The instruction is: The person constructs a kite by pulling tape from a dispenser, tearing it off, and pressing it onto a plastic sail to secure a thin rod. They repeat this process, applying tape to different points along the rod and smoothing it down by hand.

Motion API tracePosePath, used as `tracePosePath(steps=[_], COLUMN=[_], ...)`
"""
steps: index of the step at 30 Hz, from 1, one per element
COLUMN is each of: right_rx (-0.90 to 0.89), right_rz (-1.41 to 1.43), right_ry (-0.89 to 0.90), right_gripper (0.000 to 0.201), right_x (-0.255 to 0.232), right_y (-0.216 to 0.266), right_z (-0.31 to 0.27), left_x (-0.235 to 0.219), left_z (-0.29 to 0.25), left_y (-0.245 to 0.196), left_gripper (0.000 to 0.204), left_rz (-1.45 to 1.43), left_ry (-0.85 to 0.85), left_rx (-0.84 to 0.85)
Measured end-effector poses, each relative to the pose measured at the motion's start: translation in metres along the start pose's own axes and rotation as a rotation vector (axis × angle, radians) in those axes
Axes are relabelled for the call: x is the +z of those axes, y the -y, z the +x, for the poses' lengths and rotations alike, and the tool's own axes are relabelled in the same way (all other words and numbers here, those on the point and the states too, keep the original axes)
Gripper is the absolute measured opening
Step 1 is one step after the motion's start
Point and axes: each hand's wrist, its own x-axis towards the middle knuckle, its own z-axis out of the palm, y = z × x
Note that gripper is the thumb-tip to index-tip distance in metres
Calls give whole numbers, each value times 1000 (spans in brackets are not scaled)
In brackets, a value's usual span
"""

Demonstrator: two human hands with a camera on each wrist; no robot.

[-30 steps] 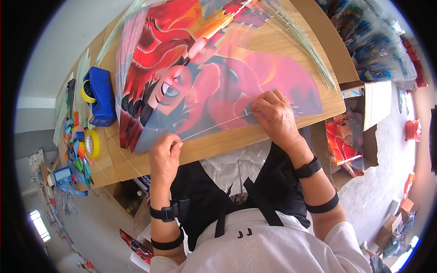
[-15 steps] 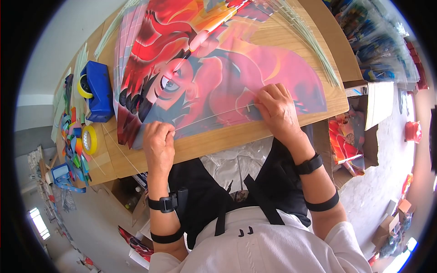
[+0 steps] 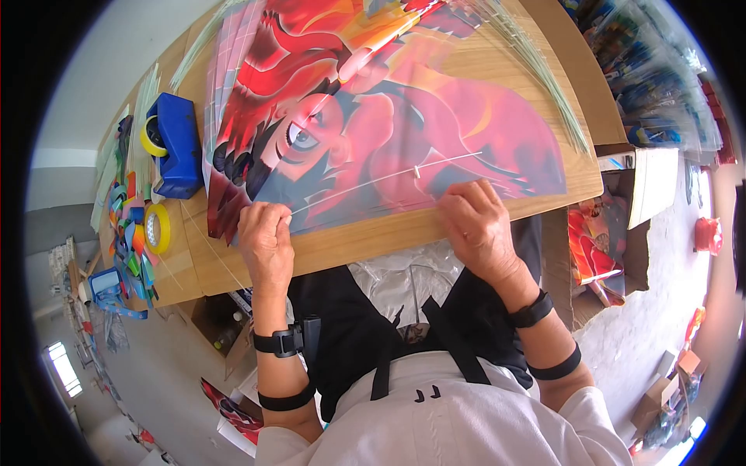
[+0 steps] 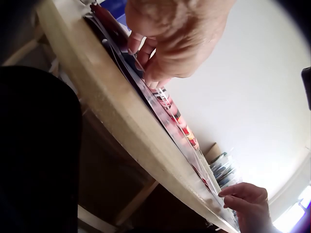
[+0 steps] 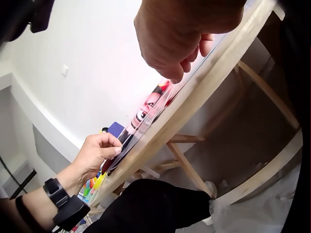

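Kite sheets on wooden table

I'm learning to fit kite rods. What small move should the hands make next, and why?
Probably the right hand should go back to the rod near its white sleeve and press it flat. The left hand pinches one end, while the right rests at the kite edge, off the rod.
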Motion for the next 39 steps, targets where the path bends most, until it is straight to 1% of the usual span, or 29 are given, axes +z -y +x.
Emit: tracePosePath(steps=[1,3,5,6,7,9,10,11,13,15,17,18,20,21,23,24,27,33,39], right_rx=[-21,2,96,89,87,32,44,20,-11,-17,2,13,20,42,59,76,96,70,59], right_rz=[23,31,-62,-136,-133,-255,-286,-276,-310,-354,-336,-317,-294,-273,-247,-232,-213,-202,-199], right_ry=[17,18,-85,-104,-103,-25,-18,-54,-63,-69,-38,-29,-13,-14,-13,-7,10,45,56], right_gripper=[23,25,28,27,27,21,17,17,16,15,13,12,12,12,12,12,12,10,8], right_x=[2,2,4,5,6,4,2,0,-10,-17,-23,-25,-28,-30,-32,-33,-36,-35,-32], right_y=[3,7,5,2,-3,-15,-20,-25,-34,-41,-42,-43,-45,-47,-48,-48,-45,-47,-45], right_z=[0,3,13,19,23,27,29,31,31,26,20,17,12,10,8,8,10,12,16], left_x=[0,1,3,4,5,9,13,15,23,30,38,40,41,41,39,40,38,35,36], left_z=[0,-2,-3,-2,-1,4,8,10,8,3,-9,-12,-19,-21,-24,-26,-26,-27,-28], left_y=[-1,-5,-6,-7,-10,-16,-20,-26,-35,-47,-55,-61,-74,-79,-86,-85,-86,-85,-82], left_gripper=[18,18,17,15,15,15,17,16,15,23,29,29,43,43,60,69,71,74,74], left_rz=[0,-14,-22,-35,-32,-64,-39,-10,24,18,32,41,50,55,29,72,93,94,84], left_ry=[-1,5,1,0,-1,-48,-100,-114,-108,-70,79,76,157,155,270,310,324,334,332], left_rx=[-1,14,9,8,5,59,128,160,171,165,107,98,97,88,61,62,51,4,14])
